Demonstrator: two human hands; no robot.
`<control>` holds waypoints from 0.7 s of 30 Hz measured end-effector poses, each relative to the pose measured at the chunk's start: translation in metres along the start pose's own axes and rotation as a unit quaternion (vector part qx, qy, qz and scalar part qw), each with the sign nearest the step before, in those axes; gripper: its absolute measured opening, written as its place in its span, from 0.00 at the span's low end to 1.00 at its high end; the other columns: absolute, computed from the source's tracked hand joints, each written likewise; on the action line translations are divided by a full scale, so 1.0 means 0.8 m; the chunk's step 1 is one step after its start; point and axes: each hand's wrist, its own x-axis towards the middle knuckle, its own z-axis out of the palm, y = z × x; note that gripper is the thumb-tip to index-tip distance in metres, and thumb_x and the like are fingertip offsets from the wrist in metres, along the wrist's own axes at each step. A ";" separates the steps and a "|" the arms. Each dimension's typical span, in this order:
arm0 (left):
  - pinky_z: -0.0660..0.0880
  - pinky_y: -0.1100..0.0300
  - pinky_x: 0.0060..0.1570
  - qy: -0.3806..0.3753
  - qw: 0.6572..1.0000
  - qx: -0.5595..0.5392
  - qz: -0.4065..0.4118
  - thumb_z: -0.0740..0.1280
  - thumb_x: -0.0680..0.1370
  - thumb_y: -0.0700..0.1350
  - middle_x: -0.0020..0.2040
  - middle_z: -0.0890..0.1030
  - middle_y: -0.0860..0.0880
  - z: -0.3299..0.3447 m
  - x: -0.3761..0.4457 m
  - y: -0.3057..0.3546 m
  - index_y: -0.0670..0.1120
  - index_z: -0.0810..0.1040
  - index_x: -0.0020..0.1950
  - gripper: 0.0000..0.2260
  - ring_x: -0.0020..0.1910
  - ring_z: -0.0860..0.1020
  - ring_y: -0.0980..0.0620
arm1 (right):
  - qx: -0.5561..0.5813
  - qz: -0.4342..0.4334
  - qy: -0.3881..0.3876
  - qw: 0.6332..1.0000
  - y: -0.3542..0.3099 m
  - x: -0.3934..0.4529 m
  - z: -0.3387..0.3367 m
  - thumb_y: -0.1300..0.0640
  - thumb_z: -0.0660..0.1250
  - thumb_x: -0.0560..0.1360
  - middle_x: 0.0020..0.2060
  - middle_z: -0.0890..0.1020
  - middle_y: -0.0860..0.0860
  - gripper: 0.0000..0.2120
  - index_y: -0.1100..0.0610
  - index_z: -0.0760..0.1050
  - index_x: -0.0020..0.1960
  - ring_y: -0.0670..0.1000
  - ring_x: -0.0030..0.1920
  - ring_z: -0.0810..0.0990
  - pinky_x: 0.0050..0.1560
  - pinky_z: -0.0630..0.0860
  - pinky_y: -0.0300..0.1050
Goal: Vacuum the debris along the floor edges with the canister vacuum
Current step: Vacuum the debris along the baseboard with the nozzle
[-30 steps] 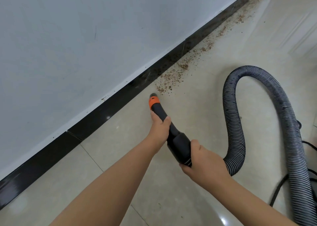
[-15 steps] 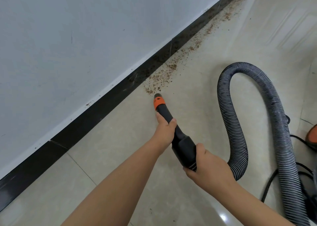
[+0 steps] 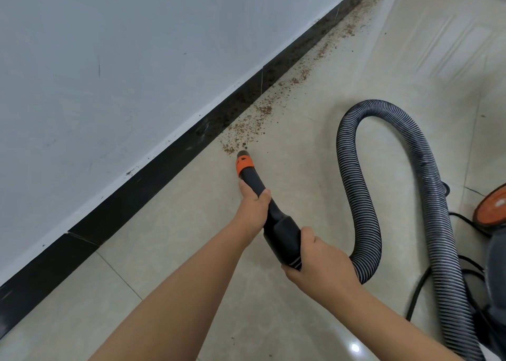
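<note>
I hold a black vacuum nozzle [image 3: 276,221] with an orange collar [image 3: 244,163] in both hands. My left hand [image 3: 253,207] grips its narrow front part. My right hand [image 3: 320,264] grips the wide rear end where the ribbed grey hose [image 3: 358,185] joins. The nozzle tip touches the near end of a trail of brown debris [image 3: 246,130] that runs along the black baseboard [image 3: 153,174] toward the far corner. The hose loops up and back down to the canister vacuum [image 3: 492,207] at the right edge, only partly in view.
A white wall [image 3: 109,59] rises above the baseboard on the left. The floor is glossy beige tile [image 3: 328,73]. A black power cord [image 3: 419,286] lies on the floor by the canister, under the hose.
The nozzle has moved forward along the baseboard; its tip now sits at the near end of the debris. The view shifted, bringing the canister into sight at the right.
</note>
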 end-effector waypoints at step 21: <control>0.72 0.52 0.52 0.129 0.989 -0.074 0.021 0.57 0.80 0.43 0.60 0.71 0.45 -0.020 -0.036 -0.008 0.46 0.53 0.74 0.24 0.52 0.72 0.46 | -0.012 -0.073 0.016 0.997 -0.025 -0.010 -0.010 0.47 0.61 0.76 0.54 0.75 0.53 0.21 0.58 0.60 0.61 0.55 0.51 0.78 0.31 0.61 0.43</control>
